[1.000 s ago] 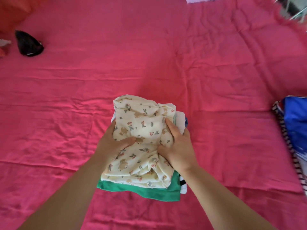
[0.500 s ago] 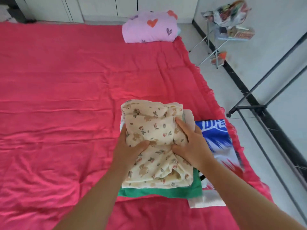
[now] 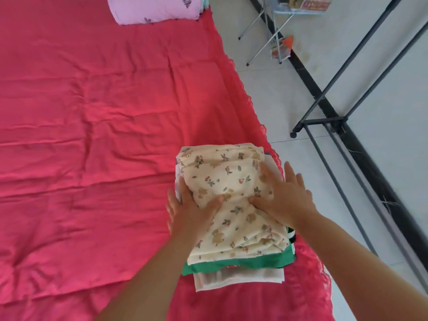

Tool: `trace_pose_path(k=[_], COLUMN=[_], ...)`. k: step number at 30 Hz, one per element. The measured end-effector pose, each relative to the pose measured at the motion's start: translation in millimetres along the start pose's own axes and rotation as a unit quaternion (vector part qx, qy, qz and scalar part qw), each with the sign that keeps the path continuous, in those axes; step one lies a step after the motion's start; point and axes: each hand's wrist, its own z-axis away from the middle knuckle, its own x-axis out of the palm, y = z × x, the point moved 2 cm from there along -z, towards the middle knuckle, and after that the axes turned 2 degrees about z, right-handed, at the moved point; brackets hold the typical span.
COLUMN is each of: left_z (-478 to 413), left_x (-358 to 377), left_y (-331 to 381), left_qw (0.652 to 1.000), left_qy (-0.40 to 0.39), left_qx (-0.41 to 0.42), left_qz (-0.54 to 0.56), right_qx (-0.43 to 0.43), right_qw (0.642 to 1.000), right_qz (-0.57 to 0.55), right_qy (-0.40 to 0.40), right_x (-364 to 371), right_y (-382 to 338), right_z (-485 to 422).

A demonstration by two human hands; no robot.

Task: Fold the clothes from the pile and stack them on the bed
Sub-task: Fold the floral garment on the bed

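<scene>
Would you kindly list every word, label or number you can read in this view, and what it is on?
No text is legible.
Pink pillow: dark heart print, any lettering too blurred.
Packages on the wire rack: print too blurred.
Floral garment: flowers only, no words.

The bed (image 3: 69, 228) wears a creased red cover (image 3: 104, 112) with a frilled lace edge (image 3: 254, 112) running past the outer side of the right hand (image 3: 286, 196). A stack of folded clothes (image 3: 222, 172) lies on it under the left hand (image 3: 188, 213) and the right hand, close to that edge, with a white piece lowest. Far beyond the hands lies a pink pillow (image 3: 157, 10).
</scene>
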Motion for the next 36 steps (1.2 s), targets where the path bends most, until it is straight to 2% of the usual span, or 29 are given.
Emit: trace_pose_path(k=[2,4,5,7,9,11,14,19,23,26,31,36], left_z=[11,14,11,2,-5,-9,-20,-32,-50,-57,-56,-49], left_x=[-8,-6,-3,5,24,44,66,81,93,97,94,80], left_y=[20,28,29,29,24,25,30,24,17,14,15,38], left_qw=[0.988,0.965,0.954,0.942,0.930,0.918,0.903,0.896,0.889,0.891,0.907,0.912], left_qy=[0.096,0.135,0.126,0.083,0.046,0.062,0.080,0.078,0.092,0.103,0.079,0.000], left_qx=[0.078,0.176,0.206,0.226,0.214,0.217,0.233,0.217,0.226,0.227,0.226,0.175], left_qz=[-0.090,-0.138,-0.176,-0.236,-0.295,-0.326,-0.353,-0.378,-0.387,-0.379,-0.347,-0.372], right_qx=[-0.061,-0.156,-0.174,-0.150,-0.124,-0.112,-0.103,-0.113,-0.143,-0.145,-0.124,-0.110], right_qw=[0.994,0.974,0.971,0.984,0.989,0.986,0.990,0.989,0.980,0.979,0.985,0.990], right_qz=[0.004,-0.012,-0.017,-0.008,0.032,0.054,0.021,-0.016,-0.048,-0.049,-0.050,-0.004], right_qy=[0.090,0.167,0.166,0.100,0.079,0.112,0.094,0.096,0.130,0.134,0.113,0.093], right_x=[-11,-9,-1,19,41,53,61,72,82,85,80,68], right_y=[-29,-61,-70,-67,-41,-17,3,15,22,23,18,10], right_z=[13,23,21,6,-11,-20,-34,-54,-71,-78,-77,-71])
